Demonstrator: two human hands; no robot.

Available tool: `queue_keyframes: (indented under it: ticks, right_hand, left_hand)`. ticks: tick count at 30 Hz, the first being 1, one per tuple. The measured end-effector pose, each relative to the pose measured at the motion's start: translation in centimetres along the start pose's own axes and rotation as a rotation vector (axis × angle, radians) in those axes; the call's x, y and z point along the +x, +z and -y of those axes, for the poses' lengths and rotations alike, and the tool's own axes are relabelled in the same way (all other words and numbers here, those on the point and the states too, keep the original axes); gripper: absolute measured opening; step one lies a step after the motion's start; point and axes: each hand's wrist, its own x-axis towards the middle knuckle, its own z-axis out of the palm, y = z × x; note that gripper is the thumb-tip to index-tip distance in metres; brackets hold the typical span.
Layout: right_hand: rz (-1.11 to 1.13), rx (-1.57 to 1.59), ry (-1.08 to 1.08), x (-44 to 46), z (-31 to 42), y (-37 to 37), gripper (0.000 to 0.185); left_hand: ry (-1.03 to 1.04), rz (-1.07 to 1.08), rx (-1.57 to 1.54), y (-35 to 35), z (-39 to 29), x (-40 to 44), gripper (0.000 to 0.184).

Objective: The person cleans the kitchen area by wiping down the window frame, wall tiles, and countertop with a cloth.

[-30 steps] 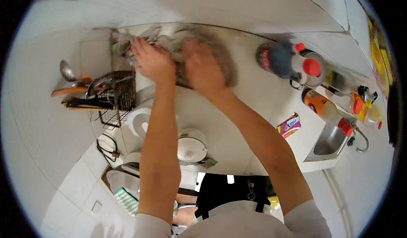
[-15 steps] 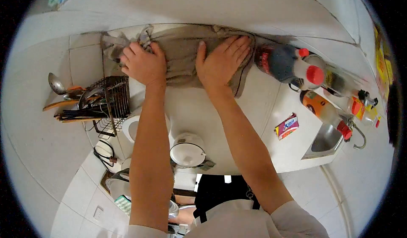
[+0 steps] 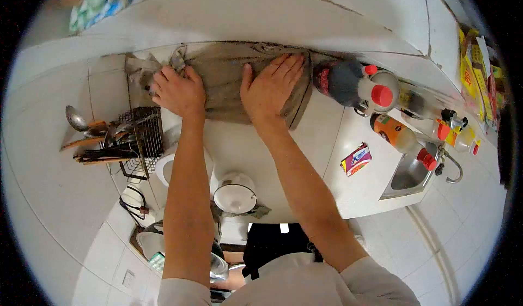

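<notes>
Cloth (image 3: 224, 83), grey-brown: on the counter (image 3: 283, 189) along the wall (image 3: 239, 14), its left end bunched. Left hand (image 3: 184, 92): on the bunched end, fingers bent, tips partly hidden; whether they pinch fabric cannot be told. Right hand (image 3: 268, 92): palm down on the cloth, fingers close together, thumb apart. Bottles (image 3: 344, 83): right, overlapping, some partly hidden. Patterned item (image 3: 101, 4), upper left: cut off, unidentifiable.
</notes>
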Motion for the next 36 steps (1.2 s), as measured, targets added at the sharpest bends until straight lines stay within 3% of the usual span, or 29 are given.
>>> queue_keyframes:
  ticks: [5,8,11,12,15,18,21,27,33,36]
  right_hand:
    - [0.122,0.17,-0.191,-5.9,-3.5,-2.9,0.084]
    - [0.062,0.086,-0.174,-4.4,-3.5,-2.4,0.086]
    - [0.11,-0.046,0.054,1.2,-0.1,-1.6,0.091]
    - [0.034,-0.048,0.027,1.1,0.0,-1.6,0.093]
    - [0.084,0.054,-0.178,-4.2,-3.0,-3.1,0.091]
    - [0.107,0.05,-0.219,-5.5,-4.5,-3.4,0.09]
    - [0.157,-0.018,-0.035,0.9,-2.8,-2.5,0.094]
    - [0.116,0.006,-0.192,-3.7,-4.8,-4.0,0.086]
    - [0.088,-0.012,-0.004,0.5,-1.5,-2.8,0.084]
    - [0.236,0.043,-0.152,-1.6,-2.7,-4.4,0.085]
  left_hand:
    - [0.0,-0.003,-0.009,-0.1,-0.1,-0.2,0.04]
    - [0.007,-0.037,-0.036,0.1,0.0,-0.2,0.036]
    - [0.021,-0.035,-0.035,0.1,0.6,-0.7,0.037]
    - [0.013,-0.007,-0.026,-0.3,0.6,-0.7,0.037]
    - [-0.004,0.005,-0.027,-0.3,0.3,-0.2,0.038]
    - [-0.008,-0.007,-0.041,-0.2,0.1,-0.4,0.039]
    - [0.001,-0.01,-0.034,-0.3,0.1,-0.4,0.038]
    - [-0.009,-0.013,-0.006,-0.5,-0.1,-0.2,0.037]
    - [-0.006,-0.017,-0.001,0.0,0.4,-0.4,0.038]
    - [0.01,-0.04,-0.05,0.0,0.2,-0.5,0.038]
